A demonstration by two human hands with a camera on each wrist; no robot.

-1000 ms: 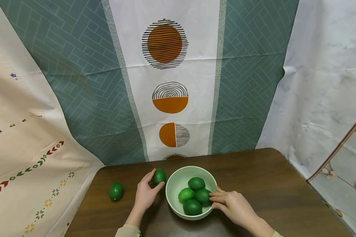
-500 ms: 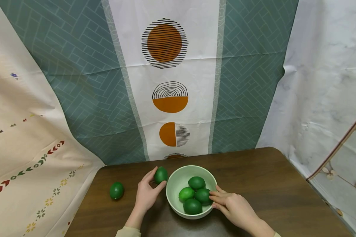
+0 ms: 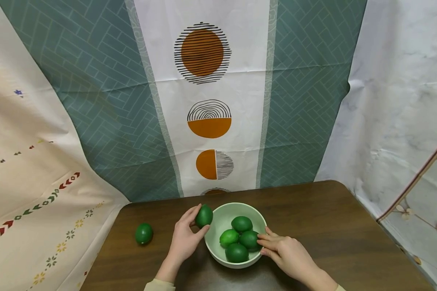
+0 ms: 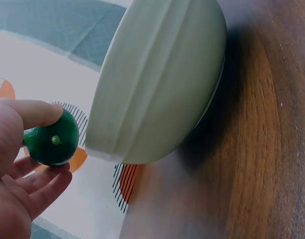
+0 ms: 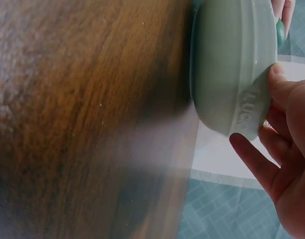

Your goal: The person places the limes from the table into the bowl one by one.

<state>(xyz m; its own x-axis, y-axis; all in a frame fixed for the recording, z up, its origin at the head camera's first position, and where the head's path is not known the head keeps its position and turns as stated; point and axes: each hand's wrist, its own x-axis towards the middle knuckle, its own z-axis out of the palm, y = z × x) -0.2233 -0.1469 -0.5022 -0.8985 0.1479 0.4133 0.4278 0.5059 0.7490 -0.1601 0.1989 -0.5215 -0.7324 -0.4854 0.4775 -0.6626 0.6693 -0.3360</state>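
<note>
My left hand pinches a dark green lime between thumb and fingers, beside and slightly over the left rim of a pale green bowl. In the left wrist view, the stem nub of that lime shows, and the bowl is seen from outside. Several limes lie in the bowl, among them a brighter green lime and a dark lime. On the bowl's right side my right hand grips the rim; in the right wrist view, some of its fingers are hidden behind the bowl.
Another dark green lime lies on the brown wooden table, left of my left hand. A patterned cloth hangs behind the table's far edge. Cream cloth borders the left side, and white cloth the right.
My left hand has moved right with the lime, from beside the bowl to its left rim. The right hand stays at the bowl's right rim.
</note>
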